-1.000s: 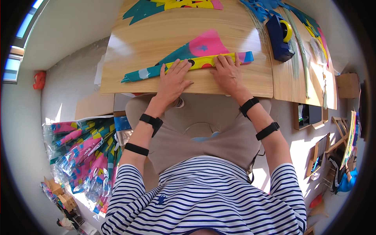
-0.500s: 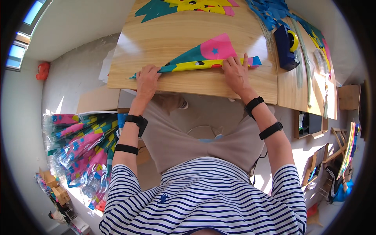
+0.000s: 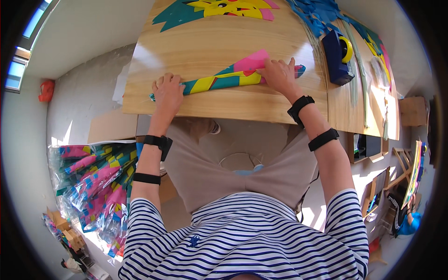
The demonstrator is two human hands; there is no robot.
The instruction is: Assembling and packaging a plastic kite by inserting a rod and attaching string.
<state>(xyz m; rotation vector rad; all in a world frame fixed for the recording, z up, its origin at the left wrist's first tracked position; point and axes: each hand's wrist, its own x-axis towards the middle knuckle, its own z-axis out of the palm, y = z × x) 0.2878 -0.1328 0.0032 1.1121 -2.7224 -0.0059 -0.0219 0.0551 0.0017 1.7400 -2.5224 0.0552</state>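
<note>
On the wooden table in front of me lies a partly rolled kite sheet (image 3: pixel 224 82), printed in pink, yellow and teal. Its roll runs left to right, and a loose pink flap sticks up behind it. My left hand (image 3: pixel 168 92) is closed over the narrow left end, with a small tip poking out beyond the fingers. Toward the other end my right hand (image 3: pixel 280 77) presses down on the roll, fingers bent over it and one finger raised. Part of the roll is hidden under that hand, and its end shows just past it.
Another flat printed kite sheet (image 3: pixel 224 10) lies at the table's far edge. To the right stand a dark blue tape dispenser (image 3: pixel 337 58), bundles of thin rods (image 3: pixel 365 88) and blue streamers (image 3: pixel 315 11). Several rolled, plastic-wrapped kites (image 3: pixel 93 182) fill the space at lower left.
The kite sheet has been rolled further: its pink flap is smaller, and the roll shows a different stretch of print. Both hands have shifted slightly left on it.
</note>
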